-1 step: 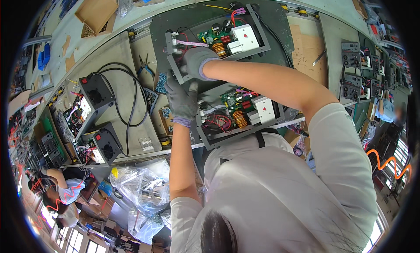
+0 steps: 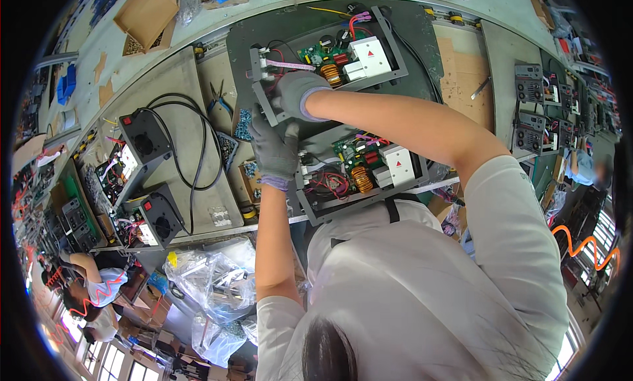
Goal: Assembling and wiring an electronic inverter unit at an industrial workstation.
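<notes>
A dark grey metal housing [image 2: 372,86] lies with its inside exposed on the far part of the dark green mat. It holds a green circuit board [image 2: 316,53], a copper coil [image 2: 330,75] and a white block [image 2: 370,56]. My gloved right hand [image 2: 299,94] reaches into its left end, fingers curled down and hidden. Around the near corner of that end panel, my gloved left hand [image 2: 273,150] is closed, fingers outside and thumb toward the inner side. A second similar housing [image 2: 362,200], with red wires and a coil, sits nearer to me under my right forearm.
Left are two black-cased units [image 2: 148,142] with a looped black cable [image 2: 201,176], pliers [image 2: 218,99] and trays of small blue parts [image 2: 242,125]. A cardboard box [image 2: 146,18] stands far left. More grey units [image 2: 531,130] stand right. Plastic bags [image 2: 214,282] lie below the bench edge.
</notes>
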`<action>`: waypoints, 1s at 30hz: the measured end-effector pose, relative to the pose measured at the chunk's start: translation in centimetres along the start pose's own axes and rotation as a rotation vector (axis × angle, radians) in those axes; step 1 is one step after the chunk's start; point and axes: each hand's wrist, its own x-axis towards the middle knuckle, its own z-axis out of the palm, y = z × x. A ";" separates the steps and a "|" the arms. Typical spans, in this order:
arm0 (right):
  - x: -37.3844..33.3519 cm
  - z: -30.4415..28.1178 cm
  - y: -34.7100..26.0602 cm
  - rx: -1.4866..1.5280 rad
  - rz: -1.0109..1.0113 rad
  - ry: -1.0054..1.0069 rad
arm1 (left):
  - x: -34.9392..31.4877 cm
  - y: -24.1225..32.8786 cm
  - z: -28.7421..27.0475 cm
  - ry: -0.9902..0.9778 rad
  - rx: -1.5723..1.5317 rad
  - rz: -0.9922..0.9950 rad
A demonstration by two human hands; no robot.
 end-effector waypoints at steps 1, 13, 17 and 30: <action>0.1 0.1 -0.2 0.015 0.009 0.014 | 0.0 0.0 0.0 0.003 -0.001 -0.001; 2.2 -0.1 1.5 -0.147 -0.182 -0.080 | 0.1 0.3 -0.3 -0.004 -0.051 0.028; 1.3 -0.3 1.2 -0.061 -0.180 -0.022 | 0.1 0.3 -0.2 0.003 -0.061 0.020; -3.1 -1.1 0.3 -0.136 -0.285 0.256 | 3.6 -13.5 -1.2 -0.128 0.226 -0.246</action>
